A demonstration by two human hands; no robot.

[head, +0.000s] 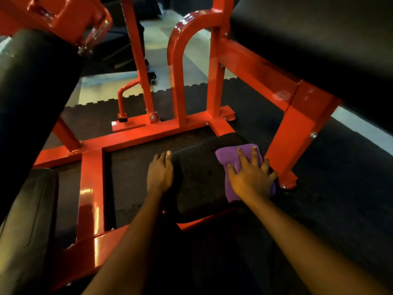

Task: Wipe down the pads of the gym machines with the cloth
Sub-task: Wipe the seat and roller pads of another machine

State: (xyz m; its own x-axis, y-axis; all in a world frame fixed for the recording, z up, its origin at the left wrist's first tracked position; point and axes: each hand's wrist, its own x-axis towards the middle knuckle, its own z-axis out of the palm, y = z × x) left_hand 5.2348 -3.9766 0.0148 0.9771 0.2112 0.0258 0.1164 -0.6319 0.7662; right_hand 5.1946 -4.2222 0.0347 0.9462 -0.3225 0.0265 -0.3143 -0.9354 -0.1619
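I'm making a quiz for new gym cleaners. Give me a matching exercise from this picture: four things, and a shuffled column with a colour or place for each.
1 cloth
2 machine frame
3 left hand
4 right hand

a red
b spread flat on the cloth
c purple
d at the left edge of the low black pad

Pairs: 1-c, 2-a, 3-d, 4-b

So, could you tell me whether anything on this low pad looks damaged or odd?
Nothing clearly. The purple cloth lies flat under the right hand on the black pad; one small dark speck mid-pad is too blurred to judge.
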